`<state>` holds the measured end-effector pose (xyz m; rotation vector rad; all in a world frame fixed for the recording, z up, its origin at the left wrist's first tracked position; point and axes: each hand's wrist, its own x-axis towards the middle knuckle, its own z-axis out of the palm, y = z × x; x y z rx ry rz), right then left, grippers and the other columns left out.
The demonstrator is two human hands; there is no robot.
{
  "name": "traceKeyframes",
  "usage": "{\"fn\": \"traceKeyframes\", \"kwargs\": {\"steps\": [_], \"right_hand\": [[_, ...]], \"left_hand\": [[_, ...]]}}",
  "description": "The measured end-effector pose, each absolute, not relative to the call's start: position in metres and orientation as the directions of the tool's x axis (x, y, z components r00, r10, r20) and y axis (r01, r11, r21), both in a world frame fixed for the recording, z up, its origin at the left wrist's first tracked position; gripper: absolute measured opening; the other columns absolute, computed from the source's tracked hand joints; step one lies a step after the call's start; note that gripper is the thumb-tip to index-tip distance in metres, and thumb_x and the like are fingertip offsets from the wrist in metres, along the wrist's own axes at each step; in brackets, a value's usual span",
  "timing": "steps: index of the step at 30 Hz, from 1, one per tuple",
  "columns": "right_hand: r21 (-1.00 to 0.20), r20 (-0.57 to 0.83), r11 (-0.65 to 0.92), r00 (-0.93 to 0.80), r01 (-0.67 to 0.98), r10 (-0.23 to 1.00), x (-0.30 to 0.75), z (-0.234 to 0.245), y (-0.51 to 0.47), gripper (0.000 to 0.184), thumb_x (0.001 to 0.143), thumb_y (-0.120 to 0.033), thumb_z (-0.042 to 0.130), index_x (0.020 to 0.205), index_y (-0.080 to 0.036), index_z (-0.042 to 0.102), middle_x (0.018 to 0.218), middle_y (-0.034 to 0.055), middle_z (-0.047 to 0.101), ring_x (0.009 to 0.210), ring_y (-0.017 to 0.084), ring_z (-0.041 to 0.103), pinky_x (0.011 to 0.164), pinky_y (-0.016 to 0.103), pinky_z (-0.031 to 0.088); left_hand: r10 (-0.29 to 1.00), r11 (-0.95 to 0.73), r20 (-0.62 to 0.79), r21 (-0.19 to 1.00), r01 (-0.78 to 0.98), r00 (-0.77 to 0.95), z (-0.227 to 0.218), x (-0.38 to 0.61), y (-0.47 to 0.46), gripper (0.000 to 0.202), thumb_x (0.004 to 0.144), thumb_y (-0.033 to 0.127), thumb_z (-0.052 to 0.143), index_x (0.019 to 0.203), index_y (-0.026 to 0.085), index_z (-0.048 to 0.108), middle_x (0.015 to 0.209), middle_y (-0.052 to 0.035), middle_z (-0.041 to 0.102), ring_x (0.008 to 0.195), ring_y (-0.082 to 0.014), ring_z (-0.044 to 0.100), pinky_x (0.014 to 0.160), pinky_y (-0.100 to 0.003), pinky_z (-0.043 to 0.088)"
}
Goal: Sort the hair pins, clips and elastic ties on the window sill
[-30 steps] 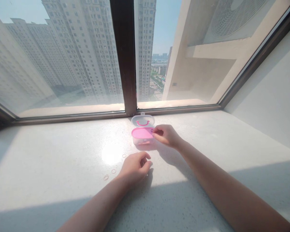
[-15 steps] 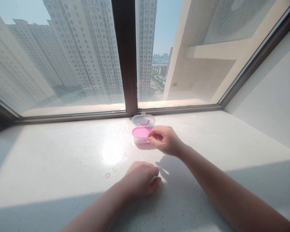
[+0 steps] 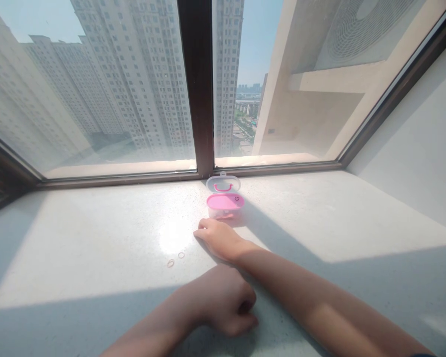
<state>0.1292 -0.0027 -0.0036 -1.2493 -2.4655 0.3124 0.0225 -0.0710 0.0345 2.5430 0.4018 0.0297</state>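
A small pink box [image 3: 225, 205] stands on the white sill [image 3: 96, 238] near the window frame, its clear lid [image 3: 223, 184] tipped up behind it. My right hand [image 3: 218, 239] lies just in front of the box, reaching left. Its fingers are drawn together, and the tips press on the sill and hide what is under them. My left hand [image 3: 226, 300] is curled into a fist nearer to me, in shadow, and its inside is hidden. Two tiny thin rings [image 3: 170, 263] [image 3: 181, 255] lie on the sill to the left of both hands.
The dark window frame [image 3: 198, 94] runs along the back of the sill, with a centre post right behind the box. A white wall [image 3: 412, 148] closes the sill on the right. Sunlight glares on the sill's middle.
My right hand has left the box and come down to the left onto the sill, over the spot where a third ring lay. My left hand has drawn back towards me into a fist.
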Motion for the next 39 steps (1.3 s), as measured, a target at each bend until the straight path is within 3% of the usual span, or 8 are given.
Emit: {"fn": "traceKeyframes", "kwargs": {"steps": [4,8,11,16,20,25,32,39], "right_hand": [[-0.288,0.252,0.589,-0.533,0.755,0.807,0.133,-0.005,-0.006,0.016,0.091,-0.013,0.048,0.083,-0.016,0.063,0.088,0.0058,0.057,0.074,0.016,0.047,0.064,0.027,0.033],[-0.313,0.265,0.589,-0.527,0.746,0.808,0.134,-0.006,-0.01,0.012,0.092,-0.017,0.047,0.087,-0.016,0.058,0.092,0.0065,0.057,0.079,0.017,0.048,0.066,0.027,0.034],[-0.368,0.271,0.602,-0.538,0.708,0.798,0.135,-0.01,-0.01,0.005,0.089,-0.015,0.05,0.089,-0.017,0.054,0.092,0.0054,0.057,0.082,0.017,0.049,0.069,0.027,0.035],[-0.495,0.257,0.577,-0.525,0.65,0.811,0.144,-0.011,-0.013,0.01,0.082,-0.01,0.053,0.086,-0.018,0.049,0.09,0.0039,0.057,0.082,0.017,0.05,0.071,0.027,0.037],[-0.574,0.271,0.558,-0.504,0.599,0.82,0.154,-0.002,-0.019,0.008,0.083,-0.011,0.051,0.085,-0.019,0.049,0.088,0.0037,0.057,0.079,0.016,0.051,0.07,0.027,0.038],[-0.687,0.338,0.489,-0.359,0.538,0.87,0.17,0.008,-0.038,0.009,0.084,-0.01,0.048,0.082,-0.018,0.05,0.079,0.0004,0.055,0.068,0.012,0.048,0.066,0.025,0.038],[-0.889,0.116,0.188,-0.192,0.417,0.975,0.186,-0.004,-0.053,0.006,0.08,-0.013,0.053,0.075,-0.018,0.053,0.062,-0.0039,0.049,0.054,0.009,0.042,0.051,0.022,0.032],[-0.933,0.059,0.136,-0.233,0.333,0.971,0.19,-0.009,-0.04,0.003,0.078,-0.016,0.056,0.076,-0.016,0.055,0.064,-0.0023,0.051,0.06,0.011,0.045,0.055,0.023,0.033]], "left_hand": [[0.397,-0.656,-0.232,0.605,0.451,0.888,0.059,-0.002,-0.054,0.009,0.073,0.026,0.066,0.065,0.022,0.065,0.059,0.0046,0.06,0.051,-0.0132,0.048,0.046,-0.025,0.028],[0.695,-0.504,-0.298,0.447,0.739,0.654,0.072,-0.045,-0.025,0.024,0.079,0.038,0.056,0.062,0.021,0.06,0.062,0.0026,0.056,0.055,-0.0143,0.046,0.05,-0.025,0.029],[0.847,-0.361,-0.297,0.289,0.887,0.441,0.069,-0.074,-0.005,0.019,0.076,0.035,0.052,0.067,0.021,0.06,0.073,-0.0008,0.061,0.065,-0.0172,0.053,0.055,-0.026,0.033],[0.848,-0.246,-0.447,0.14,0.959,0.283,0.061,-0.079,0.001,0.016,0.063,0.032,0.058,0.074,0.02,0.061,0.084,-0.0057,0.063,0.072,-0.0226,0.058,0.058,-0.029,0.038],[0.843,-0.268,-0.463,0.083,0.96,0.276,0.063,-0.065,-0.006,0.015,0.063,0.021,0.05,0.073,0.019,0.06,0.081,-0.0079,0.064,0.072,-0.0238,0.06,0.058,-0.03,0.038],[0.828,-0.263,-0.482,0.12,0.957,0.288,0.064,-0.061,-0.003,0.012,0.06,0.017,0.048,0.068,0.019,0.057,0.079,-0.0072,0.064,0.07,-0.0226,0.059,0.056,-0.03,0.037],[0.834,-0.258,-0.433,0.244,0.935,0.343,0.053,-0.071,0.009,0.006,0.065,0.022,0.049,0.065,0.02,0.054,0.075,-0.0039,0.062,0.066,-0.0185,0.056,0.054,-0.027,0.034],[0.907,-0.229,-0.261,0.356,0.906,0.331,0.044,-0.072,0.023,0.013,0.073,0.028,0.049,0.07,0.019,0.058,0.08,-0.0057,0.066,0.071,-0.019,0.059,0.06,-0.027,0.039]]}}
